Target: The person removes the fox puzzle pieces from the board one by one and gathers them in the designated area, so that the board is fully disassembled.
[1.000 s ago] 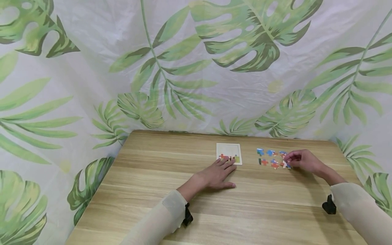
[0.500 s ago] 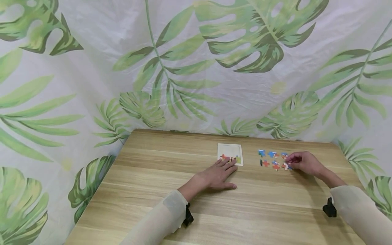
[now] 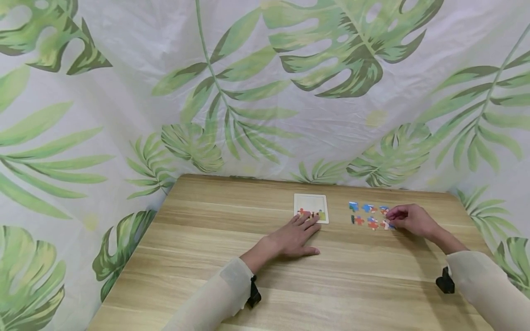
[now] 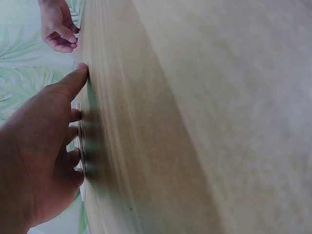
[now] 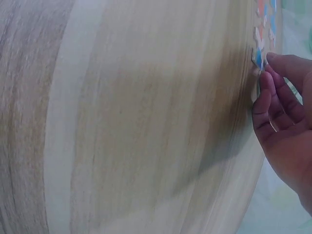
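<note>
My left hand (image 3: pixel 291 236) lies flat with spread fingers, its fingertips over the near edge of a white puzzle frame (image 3: pixel 310 202). A few colored pieces show along the bottom of that frame, partly covered by the fingers. To the right, loose jigsaw pieces (image 3: pixel 359 220) lie in two rows. My right hand (image 3: pixel 414 220) is at the right end of these rows, thumb and fingers bent together. In the right wrist view its thumb and fingertips (image 5: pixel 273 57) are close to a blue-and-white jigsaw piece (image 5: pixel 258 57); whether they pinch a piece is hidden.
Both hands work over a wood-grain table (image 3: pixel 248 197). Behind its far edge hangs a white cloth (image 3: pixel 265 138) printed with green leaves. Black wrist devices sit at the left cuff (image 3: pixel 254 294) and the right cuff (image 3: pixel 445 280).
The whole view shifts slightly between the first frame and the later ones. Both hands stay at nearly the same places, and the jigsaw pieces look unmoved.
</note>
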`<move>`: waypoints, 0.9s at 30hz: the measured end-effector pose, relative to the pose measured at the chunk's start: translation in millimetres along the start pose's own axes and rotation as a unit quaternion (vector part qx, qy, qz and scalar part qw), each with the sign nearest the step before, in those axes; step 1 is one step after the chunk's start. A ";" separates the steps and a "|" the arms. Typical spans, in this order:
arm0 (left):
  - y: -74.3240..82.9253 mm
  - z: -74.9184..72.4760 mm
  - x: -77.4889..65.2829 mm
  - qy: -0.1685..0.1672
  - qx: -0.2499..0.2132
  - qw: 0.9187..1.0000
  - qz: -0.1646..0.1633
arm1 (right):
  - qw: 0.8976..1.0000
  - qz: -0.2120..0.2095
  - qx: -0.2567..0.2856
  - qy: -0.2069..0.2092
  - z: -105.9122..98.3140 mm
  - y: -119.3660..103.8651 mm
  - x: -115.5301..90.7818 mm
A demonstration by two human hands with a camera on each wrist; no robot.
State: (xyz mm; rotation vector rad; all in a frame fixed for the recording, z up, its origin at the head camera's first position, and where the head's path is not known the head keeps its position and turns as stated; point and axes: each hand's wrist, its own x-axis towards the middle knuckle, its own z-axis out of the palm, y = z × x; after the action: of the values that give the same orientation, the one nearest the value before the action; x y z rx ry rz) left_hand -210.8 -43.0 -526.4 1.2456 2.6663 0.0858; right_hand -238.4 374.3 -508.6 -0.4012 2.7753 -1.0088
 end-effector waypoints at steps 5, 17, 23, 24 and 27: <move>-0.3 -0.3 -0.8 0.005 -0.008 1.000 0.004 | 1.000 -0.015 0.000 0.024 1.8 -9.9 1.2; -0.3 -2.5 -0.4 0.000 -0.016 1.000 0.003 | 0.998 -0.062 0.032 0.000 17.4 -44.0 26.4; -0.4 -2.5 0.7 -0.004 -0.013 1.000 0.001 | 0.997 -0.078 0.023 -0.010 27.2 -61.1 42.5; -0.3 -2.7 0.9 -0.004 -0.011 1.000 0.000 | 0.996 -0.082 0.022 -0.010 28.6 -63.9 45.1; -0.3 -3.5 1.4 -0.004 -0.008 1.000 -0.001 | 0.995 -0.093 0.023 -0.013 32.3 -72.4 52.9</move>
State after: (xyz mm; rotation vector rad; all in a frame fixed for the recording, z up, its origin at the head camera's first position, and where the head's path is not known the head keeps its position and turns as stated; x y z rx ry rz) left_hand -212.6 -42.1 -523.2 1.2365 2.6542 0.1019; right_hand -266.9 285.4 -489.3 -0.6728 2.7268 -1.0955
